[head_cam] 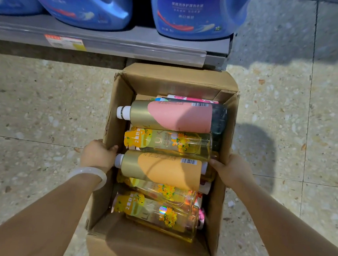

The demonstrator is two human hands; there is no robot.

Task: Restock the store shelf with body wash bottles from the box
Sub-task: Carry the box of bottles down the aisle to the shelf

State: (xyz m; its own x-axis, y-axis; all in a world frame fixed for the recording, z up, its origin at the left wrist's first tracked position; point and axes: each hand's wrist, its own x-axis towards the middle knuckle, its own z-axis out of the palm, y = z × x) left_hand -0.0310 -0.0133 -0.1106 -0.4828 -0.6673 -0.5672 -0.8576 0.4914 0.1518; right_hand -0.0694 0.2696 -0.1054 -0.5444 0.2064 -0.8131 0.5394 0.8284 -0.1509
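An open cardboard box [123, 94] stands on the floor in front of the shelf [110, 37]. Several body wash bottles lie on their sides in it: a gold and pink one [171, 115], a gold and orange one [164, 170], and clear yellow ones [183, 144]. My left hand [97, 155] grips the box's left wall, thumb over the rim. On the opposite side, my right hand [232, 170] holds the right wall, fingers curled over its edge.
Large blue detergent jugs [196, 10] stand on the low grey shelf, which carries a price tag [66, 42] on its front rail. Speckled tile floor [32, 104] surrounds the box. A white bangle [89, 172] sits on my left wrist.
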